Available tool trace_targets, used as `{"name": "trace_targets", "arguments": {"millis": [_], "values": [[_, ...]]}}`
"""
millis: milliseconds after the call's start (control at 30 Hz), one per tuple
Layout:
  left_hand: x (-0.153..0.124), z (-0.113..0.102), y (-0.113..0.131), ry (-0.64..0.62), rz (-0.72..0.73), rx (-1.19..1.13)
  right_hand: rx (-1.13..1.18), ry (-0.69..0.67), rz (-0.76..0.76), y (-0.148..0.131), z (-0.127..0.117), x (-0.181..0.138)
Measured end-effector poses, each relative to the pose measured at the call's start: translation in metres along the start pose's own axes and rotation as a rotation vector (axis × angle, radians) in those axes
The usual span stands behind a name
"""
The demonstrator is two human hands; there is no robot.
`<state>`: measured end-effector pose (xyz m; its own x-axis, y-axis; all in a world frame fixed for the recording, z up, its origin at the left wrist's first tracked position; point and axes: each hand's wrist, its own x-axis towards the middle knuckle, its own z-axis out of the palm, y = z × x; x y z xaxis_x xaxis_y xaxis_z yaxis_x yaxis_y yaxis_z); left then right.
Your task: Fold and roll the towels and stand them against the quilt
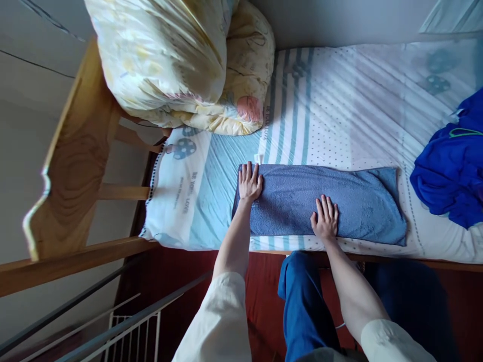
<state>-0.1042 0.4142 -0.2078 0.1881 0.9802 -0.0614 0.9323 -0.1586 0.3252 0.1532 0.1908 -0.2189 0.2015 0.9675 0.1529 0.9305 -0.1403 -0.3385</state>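
A blue-grey towel lies spread lengthwise along the near side of the bed, its right end slightly skewed. My left hand rests flat on the towel's left end, fingers stretched toward the far edge. Palm down, my right hand presses on the towel near the middle of its front edge, with the fingers apart. Neither hand grips anything. A small white tag sticks out beyond the towel's far left corner.
Bulky yellow floral bedding is piled at the bed's far left. Crumpled bright blue clothing lies to the right on the patterned sheet. A wooden headboard borders the left side, with metal rails below it.
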Motion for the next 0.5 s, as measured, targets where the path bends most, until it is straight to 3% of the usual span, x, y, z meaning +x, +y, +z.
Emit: {"name": "trace_targets", "arguments": {"millis": [233,500], "values": [[-0.063,0.033,0.081,0.069,-0.053,-0.070,0.031,-0.032,-0.001,0.001,-0.001,0.000],[-0.064,0.036,0.085,0.124,-0.095,-0.128,0.091,-0.057,0.033,-0.005,-0.008,-0.001]]}}
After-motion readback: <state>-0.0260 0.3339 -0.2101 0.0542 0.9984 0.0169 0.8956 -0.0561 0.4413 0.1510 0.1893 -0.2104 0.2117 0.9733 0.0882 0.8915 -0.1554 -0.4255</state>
